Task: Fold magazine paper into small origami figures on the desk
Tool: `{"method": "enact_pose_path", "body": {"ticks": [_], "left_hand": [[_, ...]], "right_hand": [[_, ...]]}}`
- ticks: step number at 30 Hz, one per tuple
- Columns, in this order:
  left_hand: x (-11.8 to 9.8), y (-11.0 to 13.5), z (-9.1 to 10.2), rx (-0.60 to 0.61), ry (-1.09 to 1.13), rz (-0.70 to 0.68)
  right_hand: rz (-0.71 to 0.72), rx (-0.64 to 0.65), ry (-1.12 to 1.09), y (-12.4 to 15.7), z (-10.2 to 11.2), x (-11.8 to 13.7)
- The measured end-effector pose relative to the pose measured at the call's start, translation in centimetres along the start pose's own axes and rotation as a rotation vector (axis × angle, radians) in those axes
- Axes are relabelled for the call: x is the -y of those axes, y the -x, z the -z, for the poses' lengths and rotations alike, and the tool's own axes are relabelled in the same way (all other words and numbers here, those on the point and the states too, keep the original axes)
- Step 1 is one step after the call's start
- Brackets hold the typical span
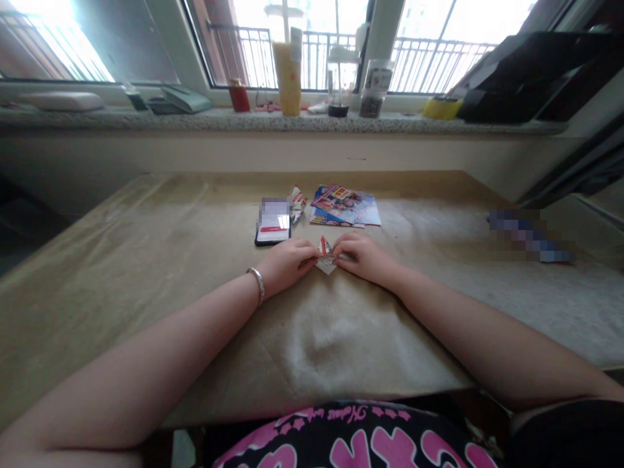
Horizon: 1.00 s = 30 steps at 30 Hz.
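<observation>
My left hand (287,261) and my right hand (363,255) meet at the middle of the table, both pinching a small folded piece of printed paper (325,255) that rests on the tan table cover (146,260). The paper is white with red and blue print, and its lower corner points toward me. A silver bracelet (257,282) circles my left wrist. Just beyond my left hand lies a phone (273,222) with its screen lit.
A finished folded paper piece (297,203) sits beside the phone, and a stack of colourful printed sheets (345,206) lies behind my right hand. A blurred object (531,235) lies at the right. The windowsill (244,120) holds bottles, jars and a black tray.
</observation>
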<state>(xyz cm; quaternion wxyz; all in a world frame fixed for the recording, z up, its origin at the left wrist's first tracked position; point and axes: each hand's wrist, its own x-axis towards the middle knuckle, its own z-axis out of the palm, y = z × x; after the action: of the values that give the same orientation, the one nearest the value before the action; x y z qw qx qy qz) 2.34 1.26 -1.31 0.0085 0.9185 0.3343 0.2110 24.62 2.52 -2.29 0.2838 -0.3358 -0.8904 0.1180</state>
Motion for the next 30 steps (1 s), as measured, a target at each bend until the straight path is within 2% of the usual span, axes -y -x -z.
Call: {"method": "enact_pose_path", "body": {"ticks": [4,9,15,30], "left_hand": [[0.1,-0.1,0.0,-0.014,-0.031,0.008],[0.5,-0.3,-0.2,0.003,-0.024,-0.041],[0.2,-0.3,0.2,0.026,-0.074,-0.071],[-0.1,-0.2,0.7,0.084,-0.201,-0.121]], "right_hand": [[-0.013,-0.019,0.073,-0.3,-0.2,0.2],[0.006,0.026,0.166,-0.4,0.2,0.5],[0.146,0.127,0.302,-0.4,1.1,1.2],[0.104,0.182,0.300,-0.3,1.4,1.1]]}}
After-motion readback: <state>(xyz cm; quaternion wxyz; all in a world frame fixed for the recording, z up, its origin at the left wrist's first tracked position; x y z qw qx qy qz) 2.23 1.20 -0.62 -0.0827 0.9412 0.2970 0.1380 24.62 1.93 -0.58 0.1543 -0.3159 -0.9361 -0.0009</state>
